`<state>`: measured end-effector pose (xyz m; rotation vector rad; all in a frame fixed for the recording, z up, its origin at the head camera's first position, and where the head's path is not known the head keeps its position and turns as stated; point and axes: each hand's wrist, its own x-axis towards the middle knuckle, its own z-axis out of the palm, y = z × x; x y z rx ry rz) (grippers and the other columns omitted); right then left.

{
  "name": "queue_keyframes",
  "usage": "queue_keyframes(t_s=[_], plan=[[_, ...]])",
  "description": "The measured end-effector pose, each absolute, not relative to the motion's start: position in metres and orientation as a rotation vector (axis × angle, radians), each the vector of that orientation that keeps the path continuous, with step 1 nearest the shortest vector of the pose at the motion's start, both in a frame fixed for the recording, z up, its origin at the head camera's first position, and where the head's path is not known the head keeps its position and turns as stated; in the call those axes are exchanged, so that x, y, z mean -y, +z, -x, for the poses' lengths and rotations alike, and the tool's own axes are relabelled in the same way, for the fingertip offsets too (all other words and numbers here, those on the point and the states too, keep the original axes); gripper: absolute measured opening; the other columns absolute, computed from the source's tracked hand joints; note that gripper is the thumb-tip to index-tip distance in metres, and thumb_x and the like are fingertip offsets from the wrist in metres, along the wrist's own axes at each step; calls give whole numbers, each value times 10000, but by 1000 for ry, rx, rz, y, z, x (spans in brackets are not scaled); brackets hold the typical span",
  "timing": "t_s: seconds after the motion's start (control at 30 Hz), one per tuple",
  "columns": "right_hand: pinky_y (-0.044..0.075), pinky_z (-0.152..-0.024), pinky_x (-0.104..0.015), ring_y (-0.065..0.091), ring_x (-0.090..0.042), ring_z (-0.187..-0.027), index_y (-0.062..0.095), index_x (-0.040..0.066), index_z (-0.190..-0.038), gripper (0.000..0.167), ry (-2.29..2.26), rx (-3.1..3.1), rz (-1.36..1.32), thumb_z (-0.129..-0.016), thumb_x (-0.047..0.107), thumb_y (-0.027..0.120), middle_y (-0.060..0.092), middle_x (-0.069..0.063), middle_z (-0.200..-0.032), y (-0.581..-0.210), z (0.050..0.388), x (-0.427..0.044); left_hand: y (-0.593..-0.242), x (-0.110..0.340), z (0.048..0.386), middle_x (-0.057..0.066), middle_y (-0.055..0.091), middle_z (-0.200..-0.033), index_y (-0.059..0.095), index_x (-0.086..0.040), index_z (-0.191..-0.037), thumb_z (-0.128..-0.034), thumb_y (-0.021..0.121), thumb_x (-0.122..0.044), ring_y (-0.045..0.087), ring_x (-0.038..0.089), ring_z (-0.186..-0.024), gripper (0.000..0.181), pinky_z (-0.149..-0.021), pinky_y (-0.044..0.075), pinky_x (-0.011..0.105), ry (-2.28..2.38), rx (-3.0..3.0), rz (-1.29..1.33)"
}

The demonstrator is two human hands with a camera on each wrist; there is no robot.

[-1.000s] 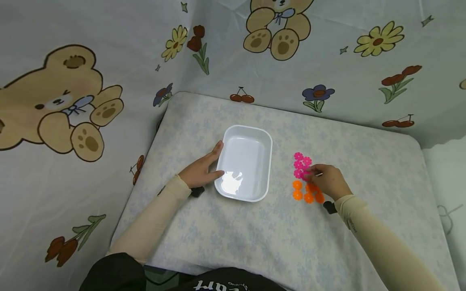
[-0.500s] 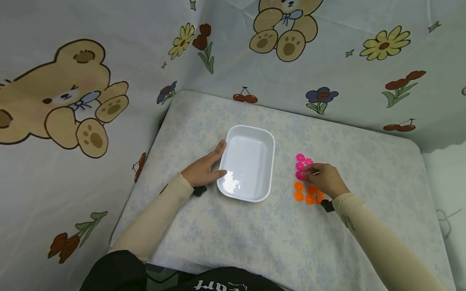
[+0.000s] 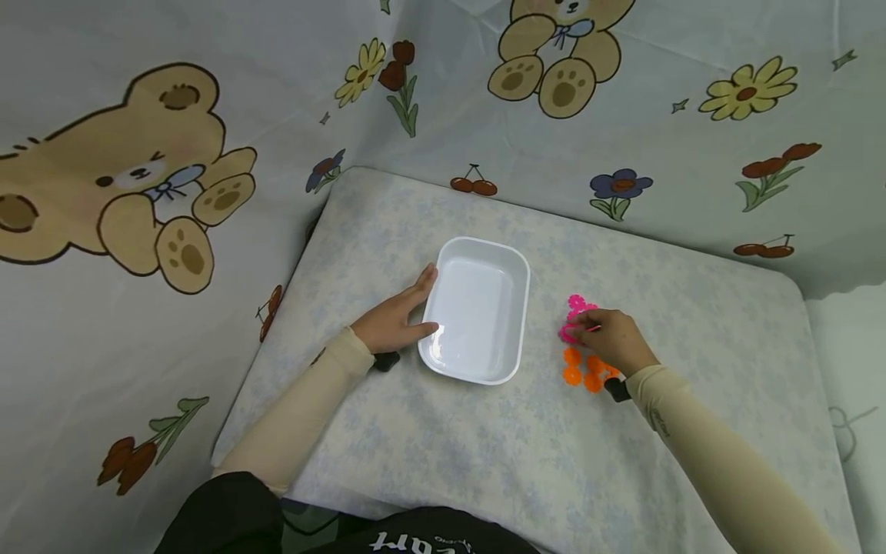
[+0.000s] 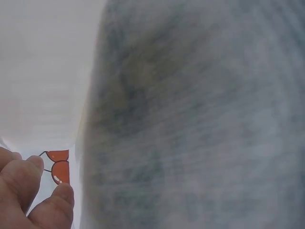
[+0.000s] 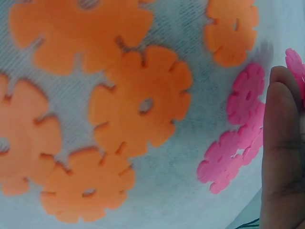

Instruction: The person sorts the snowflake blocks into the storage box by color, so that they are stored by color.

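My right hand (image 3: 618, 338), pinching a pink disc (image 5: 296, 61) (left hand (image 3: 391, 322) spread against the white tray (image 3: 479, 308)), could scatter orange discs (image 5: 162, 90) by dragging low.

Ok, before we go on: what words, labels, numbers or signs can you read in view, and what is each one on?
"art", seemingly, with an unclear letter before it: black shirt, cut off by the frame edge.
Smaller line above it: too small to read.
Dark mark on the right sleeve: unreadable.
Dark mark on the left sleeve: unreadable.
White tray, orange pieces, pink pieces: no lettering visible.
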<state>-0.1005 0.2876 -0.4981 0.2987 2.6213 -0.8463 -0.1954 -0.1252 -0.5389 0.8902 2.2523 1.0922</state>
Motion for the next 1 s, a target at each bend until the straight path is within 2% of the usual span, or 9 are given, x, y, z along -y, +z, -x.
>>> queue_keyframes(t_s=[0.13, 0.33, 0.67, 1.0], plan=[[573, -757, -302, 734, -219, -900, 737, 97, -1188, 259, -859, -2607, -303, -1008, 273, 677, 780, -106, -1058, -497, 102, -284, -538, 123, 195, -159, -116, -1734, -55, -300, -1667, -1035, 608, -452, 36, 145, -1631, 929, -1313, 210, 455, 1107, -2250, -904], [563, -768, -300, 722, -216, -908, 733, 107, -1221, 267, -887, -2563, -323, -1009, 256, 668, 772, -101, -1090, -499, 105, -279, -539, 123, 196, -172, -117, -1730, -58, -313, -1665, -1037, 612, -453, 35, 121, -1627, 929, -1315, 208, 426, 1092, -2262, -901], [526, -787, -305, 660, -228, -924, 755, 130, -1223, 383, -837, -2557, -297, -995, 434, 703, 776, -78, -1060, -501, 114, -269, -541, 126, 196, -179, -127, -1726, -76, -338, -1659, -1031, 617, -465, 41, 139, -1629, 944, -1312, 217, 449, 1108, -2257, -888], [526, -814, -293, 677, -216, -944, 754, 131, -1229, 387, -877, -2501, -314, -983, 428, 722, 772, -67, -1067, -501, 120, -262, -542, 128, 196, -183, -132, -1725, -71, -332, -1661, -1029, 619, -471, 35, 132, -1630, 946, -1309, 224, 453, 1115, -2252, -894]])
